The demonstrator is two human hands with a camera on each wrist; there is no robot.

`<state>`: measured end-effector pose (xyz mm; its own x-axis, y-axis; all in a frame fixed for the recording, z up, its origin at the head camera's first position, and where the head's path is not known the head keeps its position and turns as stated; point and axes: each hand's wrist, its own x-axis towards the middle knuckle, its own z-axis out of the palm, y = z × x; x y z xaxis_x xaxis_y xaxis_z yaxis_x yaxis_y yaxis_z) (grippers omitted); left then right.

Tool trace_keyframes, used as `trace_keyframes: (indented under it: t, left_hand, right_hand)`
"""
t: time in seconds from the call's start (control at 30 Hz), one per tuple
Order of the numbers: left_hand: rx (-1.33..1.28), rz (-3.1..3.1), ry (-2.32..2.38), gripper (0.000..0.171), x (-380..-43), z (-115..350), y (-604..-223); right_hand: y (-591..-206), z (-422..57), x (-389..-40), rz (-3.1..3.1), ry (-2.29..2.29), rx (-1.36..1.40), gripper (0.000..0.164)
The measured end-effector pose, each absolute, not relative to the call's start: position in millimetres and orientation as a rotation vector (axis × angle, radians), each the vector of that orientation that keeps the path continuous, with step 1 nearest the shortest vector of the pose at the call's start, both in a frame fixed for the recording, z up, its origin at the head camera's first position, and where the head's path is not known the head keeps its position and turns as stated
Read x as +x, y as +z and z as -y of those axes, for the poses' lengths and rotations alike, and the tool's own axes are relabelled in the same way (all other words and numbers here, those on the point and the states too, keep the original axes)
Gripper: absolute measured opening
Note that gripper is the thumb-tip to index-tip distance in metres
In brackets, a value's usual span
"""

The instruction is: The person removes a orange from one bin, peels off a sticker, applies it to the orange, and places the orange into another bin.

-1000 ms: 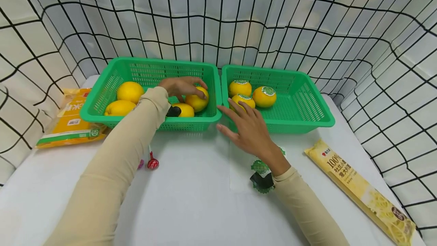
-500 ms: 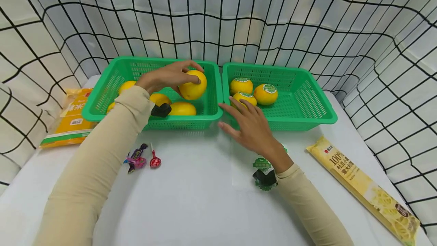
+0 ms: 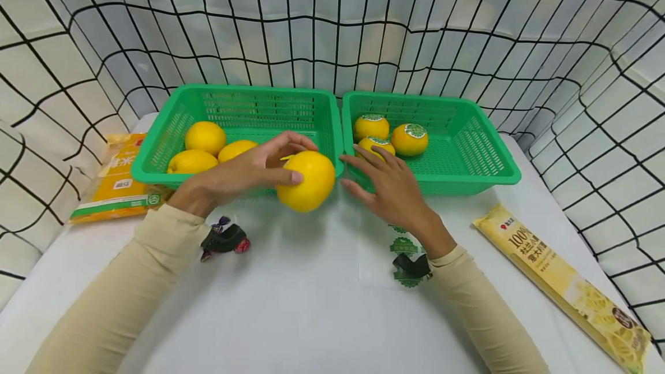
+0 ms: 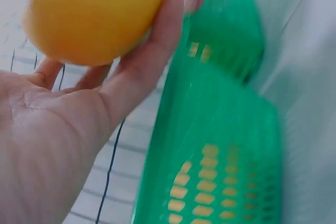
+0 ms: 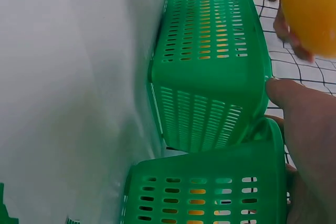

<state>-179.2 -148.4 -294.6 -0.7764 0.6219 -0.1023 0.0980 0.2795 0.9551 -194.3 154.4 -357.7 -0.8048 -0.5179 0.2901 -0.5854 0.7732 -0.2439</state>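
My left hand (image 3: 246, 167) grips a yellow orange (image 3: 310, 182) between thumb and fingers, held up in front of the left green basket (image 3: 239, 94). In the left wrist view this orange (image 4: 94, 19) shows no sticker on its visible side. Several yellow fruits (image 3: 205, 138) lie in the left part of that basket. Beside it, the right green basket (image 3: 467, 149) holds three oranges (image 3: 409, 139) bearing green stickers. My right hand (image 3: 389, 192) reaches over this basket's front left corner, fingers spread and nearest to the front orange (image 3: 375, 146), partly covering it; whether they touch is unclear.
A sheet of round green stickers (image 3: 403, 245) lies under my right wrist. Wrapped candies (image 3: 243, 245) are partly hidden beneath my left wrist. An orange food bag (image 3: 116, 180) stands at left, a yellow pasta pack (image 3: 561, 287) at right. Black netting (image 3: 337, 25) encloses the table.
My left hand has lifted the orange out of the left basket and brought it forward over the front rim. My right hand has stayed nearly still.
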Motion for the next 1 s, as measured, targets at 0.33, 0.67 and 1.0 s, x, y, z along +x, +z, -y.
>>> trace_keyframes:
  t: [0.33,0.67,1.0]
  left_hand:
    - [0.744,-2.145,1.423,0.060,-133,130,-335]
    - [0.804,-2.498,1.272,0.064,-124,110,-381]
    - [0.638,-2.455,1.342,0.068,-122,115,-389]
  right_hand:
    - [-357,-156,-195,2.756,0.490,0.857,0.055]
    - [-341,-169,-191,2.703,0.612,0.940,0.052]
    - [-285,-215,-156,2.998,0.666,0.971,0.009]
